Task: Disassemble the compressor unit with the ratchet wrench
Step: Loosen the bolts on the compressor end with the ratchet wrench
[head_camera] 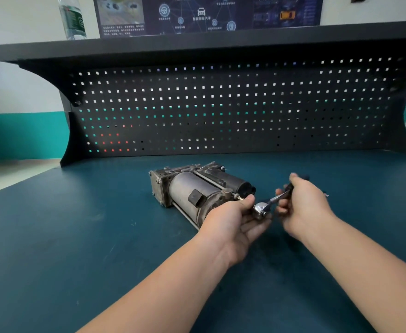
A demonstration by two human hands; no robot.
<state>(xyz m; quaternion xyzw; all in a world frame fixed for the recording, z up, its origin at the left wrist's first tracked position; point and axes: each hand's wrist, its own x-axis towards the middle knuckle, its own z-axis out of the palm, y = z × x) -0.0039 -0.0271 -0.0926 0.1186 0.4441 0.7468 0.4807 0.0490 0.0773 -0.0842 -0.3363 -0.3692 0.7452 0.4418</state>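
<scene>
- At the near end of the compressor unit (197,188), which lies on its side on the blue-green worktop (77,236), a person works with both hands just beside the metal body.
- Right of the compressor's near end, the ratchet wrench (262,209) shows its chrome head between the two hands; its dark handle runs up and to the right, away from the unit.
- The right hand (302,207) has its fingers curled round that handle — a closed grip on the tool.
- The left hand (233,219) lies palm-up against the compressor's near end, fingers loosely bent under the wrench head and thumb close to a small threaded fitting; whether it pinches the head or only cradles it cannot be told.
- Whether the wrench head is seated on a fastener is hidden by the fingers.
- The compressor looks whole: its end plate, long side rods and motor cylinder all appear joined, and no loose bolts or removed parts are visible around it.
- Judged from that, the disassembly is at an early stage — fasteners at the near end seem the first concern, and most of the work is left.
- Behind the compressor stands a dark pegboard (221,104) with no tools on it; on the shelf above, far to the compressor's left, stands a plastic bottle (72,18).
</scene>
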